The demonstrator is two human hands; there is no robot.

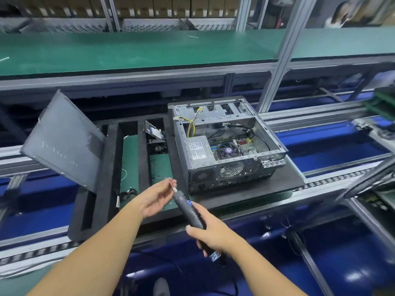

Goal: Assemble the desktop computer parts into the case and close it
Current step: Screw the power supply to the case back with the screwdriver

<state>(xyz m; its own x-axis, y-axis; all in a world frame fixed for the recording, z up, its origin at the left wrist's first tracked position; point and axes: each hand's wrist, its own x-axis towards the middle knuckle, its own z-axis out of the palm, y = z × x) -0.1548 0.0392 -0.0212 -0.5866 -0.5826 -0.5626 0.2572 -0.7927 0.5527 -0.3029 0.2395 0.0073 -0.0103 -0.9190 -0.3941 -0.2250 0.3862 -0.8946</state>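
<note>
An open desktop case (226, 146) lies on its side on a black foam pallet (284, 180), showing a power supply (197, 148), a CPU fan (227, 150) and loose cables. Its grey side panel (64, 142) leans upright at the left. A hard drive (154, 131) stands in a foam slot beside the case. My right hand (211, 229) grips a black electric screwdriver (189, 208) in front of the case. My left hand (158, 195) pinches the screwdriver's bit tip; whether a screw is there I cannot tell.
The pallet sits on a conveyor line with blue sides and roller chains (333, 180). A green shelf (139, 50) runs behind on an aluminium frame with a post (280, 67). Another pallet with boards (384, 107) stands at the right. Cable connectors (128, 192) lie on the pallet's green mat.
</note>
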